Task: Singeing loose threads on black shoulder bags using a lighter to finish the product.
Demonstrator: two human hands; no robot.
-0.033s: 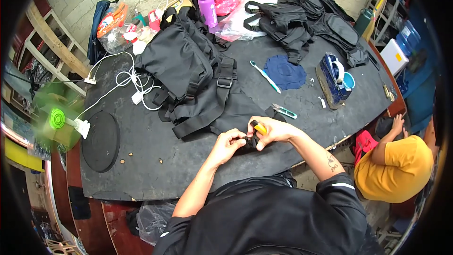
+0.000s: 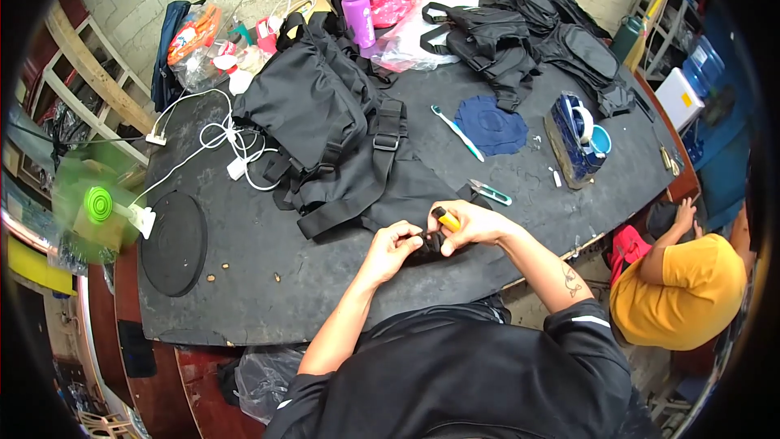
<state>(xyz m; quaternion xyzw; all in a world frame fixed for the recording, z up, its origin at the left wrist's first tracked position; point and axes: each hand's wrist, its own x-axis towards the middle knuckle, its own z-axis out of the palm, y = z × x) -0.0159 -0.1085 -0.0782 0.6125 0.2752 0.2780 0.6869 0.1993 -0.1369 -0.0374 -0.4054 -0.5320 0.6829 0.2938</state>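
Observation:
My left hand (image 2: 392, 252) is closed at the table's near side, its thumb and fingers pinching a small black piece (image 2: 431, 245) at the end of the black bag fabric. Close beside it, my right hand (image 2: 474, 226) is closed around a short yellow stick-like tool (image 2: 447, 219) with a black end. The right fingertips also touch the black piece, whose exact shape the fingers partly hide. Just beyond my hands lies a black bag (image 2: 309, 106) with a wide strap (image 2: 351, 205) and a buckle (image 2: 386, 142). Thread snips (image 2: 491, 192) rest right of the bag.
A toothbrush (image 2: 457, 132), a blue cloth piece (image 2: 491, 126) and a blue caddy (image 2: 574, 138) lie on the right. More black bags (image 2: 500, 36) are piled behind. At left are a white cable (image 2: 231, 142), a black disc (image 2: 174, 244) and a green fan (image 2: 98, 205). A co-worker (image 2: 678, 289) sits right.

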